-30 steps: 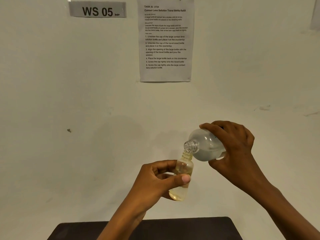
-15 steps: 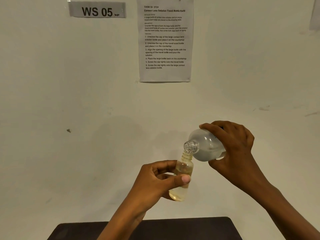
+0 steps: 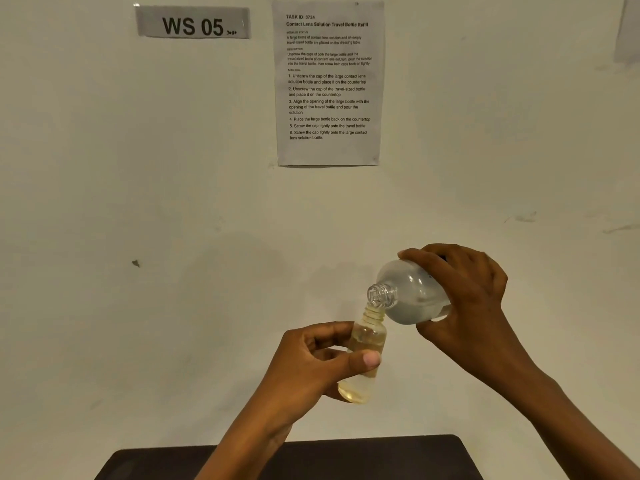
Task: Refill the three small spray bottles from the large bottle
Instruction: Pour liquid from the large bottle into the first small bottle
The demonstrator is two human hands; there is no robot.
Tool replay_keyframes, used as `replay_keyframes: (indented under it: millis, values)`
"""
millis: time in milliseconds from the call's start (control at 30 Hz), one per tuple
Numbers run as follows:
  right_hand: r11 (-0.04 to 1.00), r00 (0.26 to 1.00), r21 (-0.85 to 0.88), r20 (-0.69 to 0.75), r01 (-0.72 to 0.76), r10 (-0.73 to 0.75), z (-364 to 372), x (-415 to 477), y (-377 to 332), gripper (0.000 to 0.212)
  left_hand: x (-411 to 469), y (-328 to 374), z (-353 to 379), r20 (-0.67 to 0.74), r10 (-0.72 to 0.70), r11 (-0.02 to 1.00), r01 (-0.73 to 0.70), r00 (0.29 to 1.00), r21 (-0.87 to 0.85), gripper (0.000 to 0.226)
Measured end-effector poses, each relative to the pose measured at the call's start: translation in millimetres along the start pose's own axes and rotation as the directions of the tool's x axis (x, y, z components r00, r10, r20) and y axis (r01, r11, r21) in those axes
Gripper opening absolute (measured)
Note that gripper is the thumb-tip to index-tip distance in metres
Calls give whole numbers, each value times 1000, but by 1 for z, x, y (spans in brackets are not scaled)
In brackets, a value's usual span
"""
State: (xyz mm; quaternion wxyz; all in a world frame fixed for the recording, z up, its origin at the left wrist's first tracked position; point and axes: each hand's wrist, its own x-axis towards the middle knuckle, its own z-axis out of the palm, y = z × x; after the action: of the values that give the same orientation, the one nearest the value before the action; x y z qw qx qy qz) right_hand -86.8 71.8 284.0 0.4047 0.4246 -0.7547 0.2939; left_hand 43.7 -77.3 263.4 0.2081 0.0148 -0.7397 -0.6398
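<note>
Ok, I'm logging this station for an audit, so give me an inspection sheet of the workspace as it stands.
Surface: dark tabletop, only a strip shows at the bottom edge.
Job's things: large bottle, uncapped and tilted, its neck over the mouth of the small bottle, which is uncapped, near upright and holds yellowish liquid. No other small bottles or caps in view.
Clutter: nothing seen.
Hands: left hand grips the small bottle; right hand grips the large bottle.
Cables: nothing seen.
Surroundings: pale wall with a WS 05 sign and a printed instruction sheet.
</note>
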Motion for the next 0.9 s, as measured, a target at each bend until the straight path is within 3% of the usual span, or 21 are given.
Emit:
replay_keyframes:
  millis: [467, 900]
  values:
    - [1000, 1000, -21, -2, 4, -4, 1, 1, 2, 68, 1, -3, -1, -17, 1, 1000, -1, 1000, 19, 23]
    - [1000, 1000, -13, -13, 11, -11, -1, 2, 1, 68, 1, -3, -1, -13, 6, 1000, -6, 1000, 28, 28]
